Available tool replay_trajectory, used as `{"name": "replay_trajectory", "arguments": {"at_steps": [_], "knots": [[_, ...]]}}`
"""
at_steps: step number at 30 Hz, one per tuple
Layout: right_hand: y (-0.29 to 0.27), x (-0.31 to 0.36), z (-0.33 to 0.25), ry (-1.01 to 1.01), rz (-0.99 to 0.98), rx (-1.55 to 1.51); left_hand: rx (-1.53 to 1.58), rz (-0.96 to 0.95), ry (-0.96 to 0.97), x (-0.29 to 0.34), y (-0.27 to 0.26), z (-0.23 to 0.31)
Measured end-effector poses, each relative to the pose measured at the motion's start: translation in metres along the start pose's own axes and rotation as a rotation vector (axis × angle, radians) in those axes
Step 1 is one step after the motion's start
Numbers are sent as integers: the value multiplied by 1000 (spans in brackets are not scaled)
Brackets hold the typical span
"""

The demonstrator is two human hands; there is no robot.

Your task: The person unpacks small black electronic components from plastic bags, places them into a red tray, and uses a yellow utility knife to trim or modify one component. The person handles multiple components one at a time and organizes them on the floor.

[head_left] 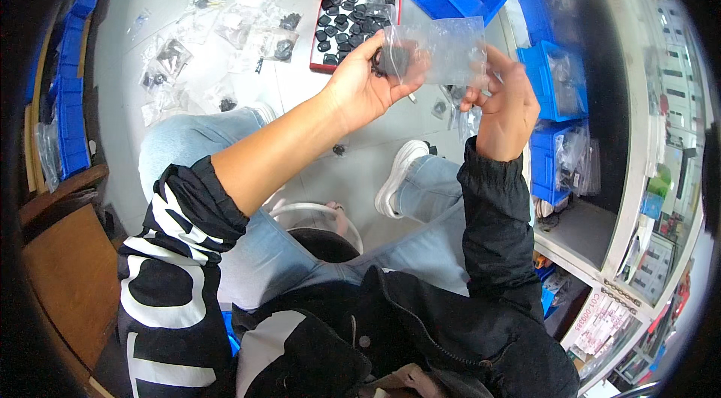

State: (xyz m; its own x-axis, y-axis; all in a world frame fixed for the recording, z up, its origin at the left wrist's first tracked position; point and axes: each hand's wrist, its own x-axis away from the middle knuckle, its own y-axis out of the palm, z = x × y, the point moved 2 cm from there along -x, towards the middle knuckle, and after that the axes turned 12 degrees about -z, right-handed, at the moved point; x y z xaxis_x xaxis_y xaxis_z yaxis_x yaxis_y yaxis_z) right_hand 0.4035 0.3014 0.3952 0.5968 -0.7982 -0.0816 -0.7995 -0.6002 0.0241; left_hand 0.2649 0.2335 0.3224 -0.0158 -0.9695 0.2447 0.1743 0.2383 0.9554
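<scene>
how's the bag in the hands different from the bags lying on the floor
The held bag is up in the air, pinched by the left hand and right hand; the floor bags lie flat and scattered on the tiles. The held bag looks mostly empty, with dark parts at its left end; several floor bags hold small dark parts. All are clear plastic.
</scene>
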Motion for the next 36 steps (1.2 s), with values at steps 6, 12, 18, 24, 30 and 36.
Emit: {"name": "replay_trajectory", "arguments": {"at_steps": [6, 12, 18, 24, 30, 36], "knots": [[6, 7, -6, -198, -13, 402, -13, 32, -1, 0, 0, -2], [3, 9, -16, -249, -2, 331, 24, 71, 0, 0, -3, -2], [0, 8, -14, -179, 82, 213, 52, 59, 3, 1, -1, -2], [1, 8, -11, -215, 70, 272, 109, 53, 9, -1, -1, -4], [-4, 8, -12, -161, 89, 276, 149, 35, 31, -3, 1, -4], [-45, 2, -12, -33, 220, -208, 111, -111, -25, -5, -2, 1]]}}
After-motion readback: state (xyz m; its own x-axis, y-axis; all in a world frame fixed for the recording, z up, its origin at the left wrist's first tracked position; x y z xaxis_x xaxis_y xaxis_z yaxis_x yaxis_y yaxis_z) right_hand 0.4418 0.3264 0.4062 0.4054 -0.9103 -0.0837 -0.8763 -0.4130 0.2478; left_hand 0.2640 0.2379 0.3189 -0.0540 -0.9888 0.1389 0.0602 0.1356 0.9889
